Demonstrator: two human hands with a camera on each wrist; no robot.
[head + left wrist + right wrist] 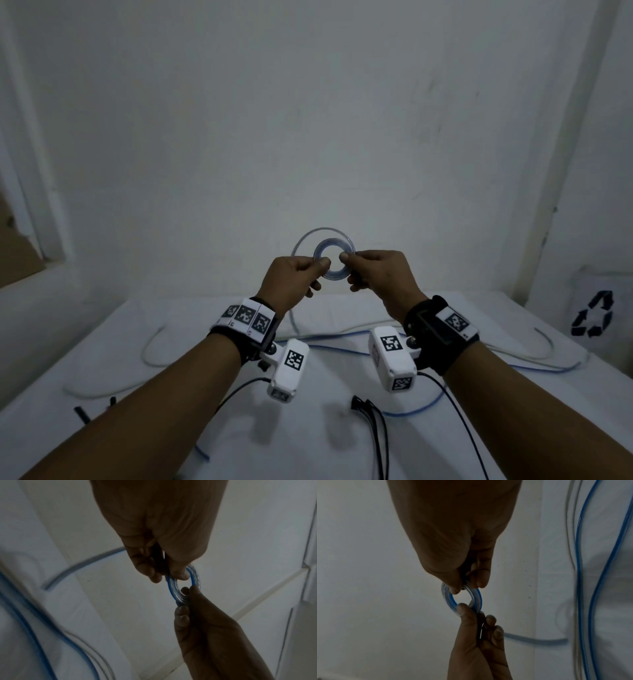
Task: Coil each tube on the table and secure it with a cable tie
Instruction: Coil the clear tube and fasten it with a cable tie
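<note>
A small tight coil of clear blue tube [334, 276] is held up in front of the wall, above the table [308, 452]. My left hand [322, 265] pinches its left side and my right hand [344, 257] pinches its right side. One wider loose loop [297, 247] arcs around the coil, and its tail drops to the table. In the left wrist view my left hand [178, 574] grips the coil [170, 586] from above. In the right wrist view my right hand [464, 586] pinches the coil [449, 601]. Black cable ties [373, 421] lie near the front of the table.
A white tube [150, 346] snakes over the left of the table and more blue tube [513, 366] runs across the right. More black ties [82, 414] lie at the front left. A white bin with a recycling mark [594, 318] stands at the right.
</note>
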